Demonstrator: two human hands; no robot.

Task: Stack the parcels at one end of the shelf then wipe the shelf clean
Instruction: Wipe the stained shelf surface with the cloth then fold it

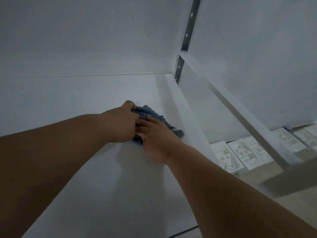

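Currently I have the left hand [122, 124] curled around the blue cloth [155, 121] and the right hand [154, 136] pressing it flat-fingered onto the shelf [85, 103] near its right edge, where overshooting could drop it.

Both bare arms reach out over the white shelf [85, 169]. The left hand [122, 123] grips a crumpled blue cloth [155, 118], fingers curled into it, while the right hand [154, 134] presses flat on it. The cloth lies near the shelf's right edge, close to a perforated metal upright [187, 34]. Patterned floor tiles [240, 152] show beyond.
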